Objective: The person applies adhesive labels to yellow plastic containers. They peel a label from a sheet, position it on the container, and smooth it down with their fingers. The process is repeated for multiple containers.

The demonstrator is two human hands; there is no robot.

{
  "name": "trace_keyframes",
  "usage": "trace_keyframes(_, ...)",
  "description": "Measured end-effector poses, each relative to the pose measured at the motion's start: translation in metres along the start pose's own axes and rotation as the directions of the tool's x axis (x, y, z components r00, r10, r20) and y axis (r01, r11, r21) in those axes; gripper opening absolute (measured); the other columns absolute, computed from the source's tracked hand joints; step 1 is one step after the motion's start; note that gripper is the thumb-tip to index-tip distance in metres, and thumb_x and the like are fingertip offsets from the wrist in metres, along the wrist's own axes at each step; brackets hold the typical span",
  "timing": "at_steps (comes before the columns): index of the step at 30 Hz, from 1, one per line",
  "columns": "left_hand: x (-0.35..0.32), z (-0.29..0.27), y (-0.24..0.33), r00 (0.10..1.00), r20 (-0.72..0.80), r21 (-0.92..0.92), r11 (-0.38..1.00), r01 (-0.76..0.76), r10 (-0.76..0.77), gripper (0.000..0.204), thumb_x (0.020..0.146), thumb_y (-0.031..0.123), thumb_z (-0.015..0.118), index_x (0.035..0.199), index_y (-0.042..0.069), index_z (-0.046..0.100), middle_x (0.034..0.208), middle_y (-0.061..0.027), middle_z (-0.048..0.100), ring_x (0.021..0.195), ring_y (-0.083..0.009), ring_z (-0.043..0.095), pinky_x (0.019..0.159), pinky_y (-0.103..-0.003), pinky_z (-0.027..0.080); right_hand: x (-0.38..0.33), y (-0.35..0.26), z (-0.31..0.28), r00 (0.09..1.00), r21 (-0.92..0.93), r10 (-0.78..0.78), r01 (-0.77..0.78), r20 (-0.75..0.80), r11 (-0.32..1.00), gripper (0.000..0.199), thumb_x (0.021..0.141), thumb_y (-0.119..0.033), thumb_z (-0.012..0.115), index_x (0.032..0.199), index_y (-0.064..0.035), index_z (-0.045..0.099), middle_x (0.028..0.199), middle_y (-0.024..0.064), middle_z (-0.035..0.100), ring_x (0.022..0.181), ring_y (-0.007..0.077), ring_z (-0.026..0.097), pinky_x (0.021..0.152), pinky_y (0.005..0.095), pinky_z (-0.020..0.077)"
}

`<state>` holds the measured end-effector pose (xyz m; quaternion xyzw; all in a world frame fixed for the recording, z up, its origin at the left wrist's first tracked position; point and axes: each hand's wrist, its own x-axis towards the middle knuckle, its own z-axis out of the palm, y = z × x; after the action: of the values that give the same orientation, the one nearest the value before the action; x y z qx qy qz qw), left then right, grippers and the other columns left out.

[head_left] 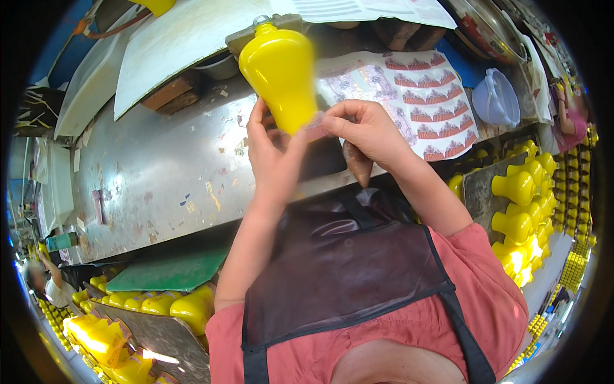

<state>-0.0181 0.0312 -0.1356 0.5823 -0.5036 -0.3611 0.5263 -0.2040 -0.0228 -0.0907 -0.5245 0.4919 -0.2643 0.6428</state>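
A glossy yellow vase-shaped bottle (278,73) lies with its clear glass neck pointing away from me, propped on a dull block (240,40). My left hand (272,131) curls round its near end, fingers beneath and thumb toward the decal. Between the thumb and forefinger of my right hand (364,125) is pinched a small pinkish decal (313,130), which meets the bottle's near end. Below the right palm hangs a brown pointed piece (358,165); whether the hand grips it is hidden.
A metal worktable (153,173) carries paper scraps. Right of the bottle lies a sheet of red-and-grey decals (432,105), beside a pale blue bucket (495,99). Yellow bottles stand in rows at right (515,185) and lower left (192,307), near a green board (169,269). Other people appear at both edges.
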Motion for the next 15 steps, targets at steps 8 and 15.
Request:
trace_keyframes(8,0.001,0.002,0.005,1.0,-0.009,-0.005,1.0,0.013,-0.013,0.085,0.087,0.02,0.076,0.154,0.0,0.028,0.147,-0.0148,0.043,0.12,-0.0202,0.05,0.098,-0.034,0.043,0.011,0.03,0.007,0.958,-0.223,-0.254,0.22,-0.137,0.95,0.022,0.092,-0.022,0.068,0.098,-0.0011,0.072,0.085,0.0097,0.073,0.079,0.0153,0.069,0.074,0.0315,0.0551)
trace_keyframes(15,-0.002,0.0,0.0,0.989,-0.042,0.098,0.986,-0.138,0.143,0.096,0.078,0.02,0.083,0.156,0.005,0.029,0.147,-0.0178,0.043,0.115,-0.023,0.053,0.097,-0.035,0.045,0.019,0.037,-0.001,0.911,-0.343,-0.324,0.228,-0.254,0.911,0.022,0.095,-0.02,0.063,0.107,-0.0024,0.071,0.092,0.0162,0.072,0.083,0.0274,0.071,0.078,0.0375,0.0554)
